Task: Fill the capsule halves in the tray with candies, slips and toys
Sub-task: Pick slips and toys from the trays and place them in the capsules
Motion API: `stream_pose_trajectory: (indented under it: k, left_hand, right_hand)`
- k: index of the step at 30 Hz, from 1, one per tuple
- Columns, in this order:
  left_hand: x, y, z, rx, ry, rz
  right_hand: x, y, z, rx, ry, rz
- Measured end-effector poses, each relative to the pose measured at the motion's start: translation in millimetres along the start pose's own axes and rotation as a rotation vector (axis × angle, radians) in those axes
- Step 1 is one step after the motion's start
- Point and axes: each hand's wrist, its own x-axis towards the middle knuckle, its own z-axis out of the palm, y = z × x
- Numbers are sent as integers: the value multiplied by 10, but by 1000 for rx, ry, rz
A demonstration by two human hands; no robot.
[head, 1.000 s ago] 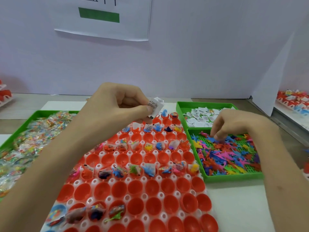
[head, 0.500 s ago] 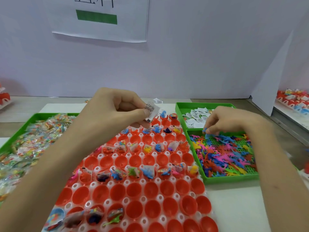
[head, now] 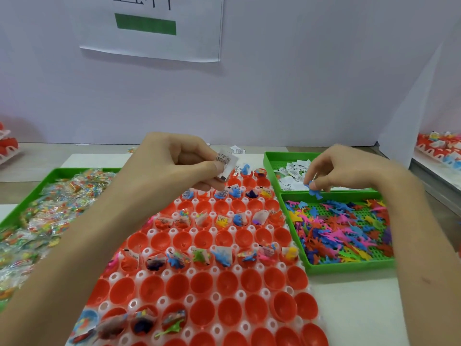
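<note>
A white tray (head: 232, 294) holds rows of red capsule halves (head: 225, 283). Some rows carry candies, slips and toys; others are bare. My left hand (head: 174, 162) hovers over the tray's far rows and pinches a small stack of white paper slips (head: 225, 162). My right hand (head: 341, 171) is raised above the far edge of the toy bin and pinches a small blue toy (head: 314, 190) between thumb and fingers.
A green bin of colourful plastic toys (head: 341, 231) sits right of the tray, with a green bin of paper slips (head: 291, 174) behind it. A green bin of wrapped candies (head: 37, 216) lies at the left. More filled trays (head: 441, 151) stand far right.
My right hand has lifted out of the toy bin with a blue toy pinched in it. My left hand stays over the far rows with the slips.
</note>
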Motion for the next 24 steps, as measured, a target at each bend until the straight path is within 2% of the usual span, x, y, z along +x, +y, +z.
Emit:
stream_pose_trajectory:
  k: [2,6,9,15,20,24]
  left_hand:
    - [-2,-2,13,-30,10,-15]
    - [-10,-7,57,-100,51,-51]
    - [-21,-5,84,-111,72,-42]
    - [-25,18,59,-203,69,-23]
    - [-31,42,-38,-256,-76,-9]
    - [-31,35,-54,-251,-76,30]
  right_hand:
    - [-96,-146,-44,151,51,-139]
    - [-327,-609,-70,689,74,-605]
    - [-409,-931,25,873,54,-779]
    - [-367,-1097,164,604,229,-649]
    - [-385,-1129,174,589,291,-620]
    - [-404,-1148,172,633,266,-618]
